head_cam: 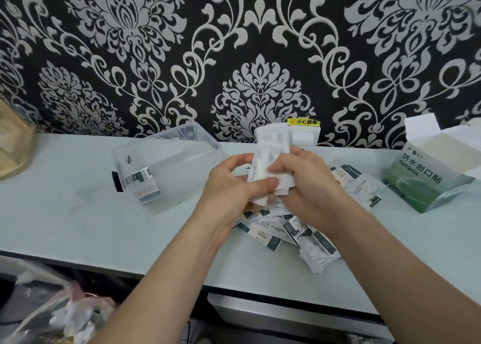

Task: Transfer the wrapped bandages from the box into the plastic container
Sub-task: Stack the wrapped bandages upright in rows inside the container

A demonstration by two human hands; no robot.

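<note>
Both hands meet over the middle of the pale counter (78,213), holding one upright bundle of white wrapped bandages (270,151). My left hand (234,187) grips its lower left side, thumb across the front. My right hand (307,179) grips it from the right. Under the hands lies a loose pile of wrapped bandages (294,234) with dark green ends. The clear plastic container (166,164) stands open to the left, with a few bandages inside near its front. The green and white bandage box (426,174) sits open at the right.
A patterned black and silver wall rises behind the counter, with a wall socket (304,133) under a yellow label. A tan bag (13,148) leans at the far left. Below the counter's front edge are a plastic bag of scraps (65,315) and a white appliance (286,315).
</note>
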